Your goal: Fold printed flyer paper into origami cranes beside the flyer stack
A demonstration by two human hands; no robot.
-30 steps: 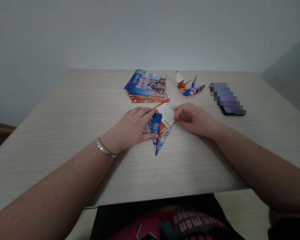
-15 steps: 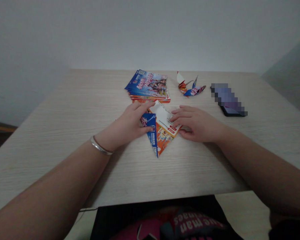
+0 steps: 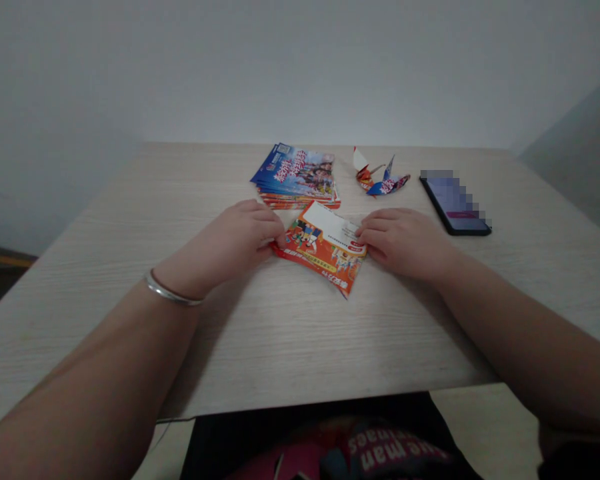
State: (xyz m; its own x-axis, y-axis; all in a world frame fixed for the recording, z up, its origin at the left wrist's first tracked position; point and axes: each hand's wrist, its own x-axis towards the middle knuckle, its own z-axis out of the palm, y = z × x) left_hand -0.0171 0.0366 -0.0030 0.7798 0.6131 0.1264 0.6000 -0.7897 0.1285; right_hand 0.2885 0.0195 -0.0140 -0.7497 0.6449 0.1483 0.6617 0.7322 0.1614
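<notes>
With left hand (image 3: pixel 237 233), pinches paper (image 3: pixel 324 255) by left corner. With right hand (image 3: pixel 405 241), touches opposite corner; cannot tell if pinching.

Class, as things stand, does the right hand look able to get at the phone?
Probably yes: nothing stands between the right hand and the phone, which lies beyond it to the right, though the hand must first leave the printed paper.
</notes>
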